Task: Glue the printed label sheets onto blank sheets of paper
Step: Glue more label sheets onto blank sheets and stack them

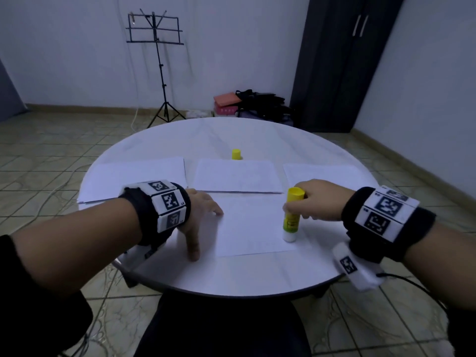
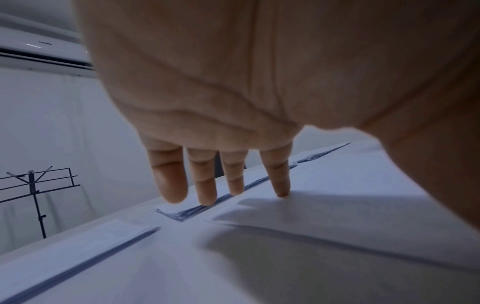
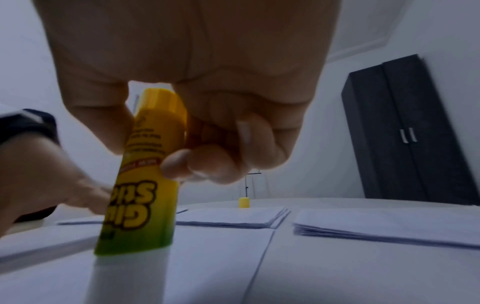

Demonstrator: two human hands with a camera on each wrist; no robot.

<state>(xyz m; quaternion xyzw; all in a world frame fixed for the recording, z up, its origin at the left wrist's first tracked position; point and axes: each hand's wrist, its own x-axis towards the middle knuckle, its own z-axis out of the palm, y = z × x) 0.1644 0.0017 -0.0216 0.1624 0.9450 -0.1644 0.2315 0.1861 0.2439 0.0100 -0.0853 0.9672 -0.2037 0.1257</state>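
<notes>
Round and white, the table [image 1: 231, 276] fills my head view, with tiled floor around it and a music stand [image 1: 154, 29] against the far wall.

Farthest left on the table lies a stack of paper [image 1: 134, 176]. Just in front of it I see my left hand [image 1: 198, 215], fingers straight and spread, holding nothing. In the left wrist view its fingertips [image 2: 281, 192] press down on the left edge of the single sheet [image 1: 252, 222] lying nearest me, while the thumb rests on the bare table beside it.

Beyond that sheet, at the middle, sits a second stack [image 1: 237, 176], and behind it the yellow cap [image 1: 236, 154] stands upright on the table.

Right of centre, my right hand [image 1: 319, 199] has its fingers curled round the glue stick [image 1: 292, 215], gripping the yellow body near its upper end. The stick stands inverted and slightly tilted, its white tip down on the right part of the single sheet. Behind this hand lies a third stack [image 1: 324, 171]. A dark wardrobe [image 1: 345, 60] stands in the far right corner.
</notes>
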